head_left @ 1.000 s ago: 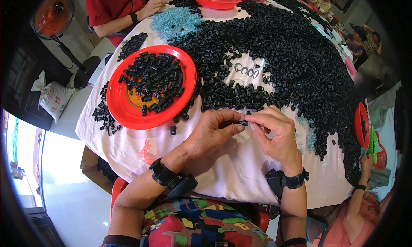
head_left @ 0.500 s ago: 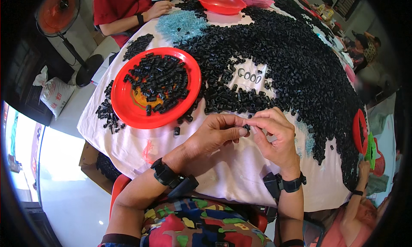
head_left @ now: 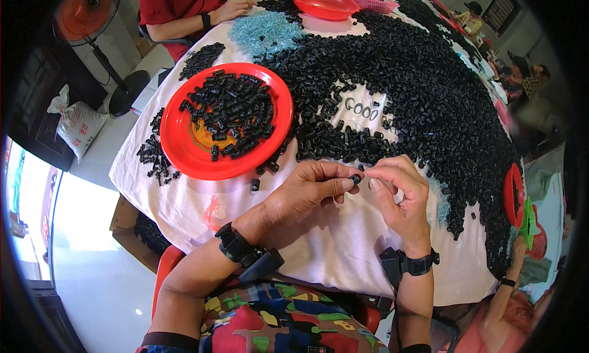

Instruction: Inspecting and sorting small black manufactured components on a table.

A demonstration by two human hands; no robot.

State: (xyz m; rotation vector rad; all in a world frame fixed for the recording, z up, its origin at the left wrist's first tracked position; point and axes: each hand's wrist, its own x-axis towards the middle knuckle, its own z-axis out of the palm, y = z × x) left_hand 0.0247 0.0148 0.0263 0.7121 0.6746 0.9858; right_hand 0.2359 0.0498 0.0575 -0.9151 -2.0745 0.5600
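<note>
Between the thumb and forefinger of my left hand (head_left: 304,190) is a small black plastic tube-shaped piece (head_left: 356,179), its round end facing my other hand. Just to its right is my right hand (head_left: 405,190), thumb and fingertips drawn together; whatever is in that pinch is too small to make out. A red plastic plate (head_left: 283,101) heaped with similar black pieces (head_left: 230,104) stands beyond my left hand. One loose black piece (head_left: 254,184) lies between the plate and that hand. A wide pile of black pieces (head_left: 423,101) spreads over the white tablecloth (head_left: 319,242).
Clear bluish plastic bits (head_left: 264,34) are heaped at the far left, with more near my right hand. A red basin (head_left: 324,2) and pink basket (head_left: 371,3) stand at the far side. Co-workers sit around; one in a red shirt (head_left: 181,6) works opposite.
My right fingertips have drawn back a little to the right, away from the black piece. The piece stays in my left hand and shows more of its round end.
</note>
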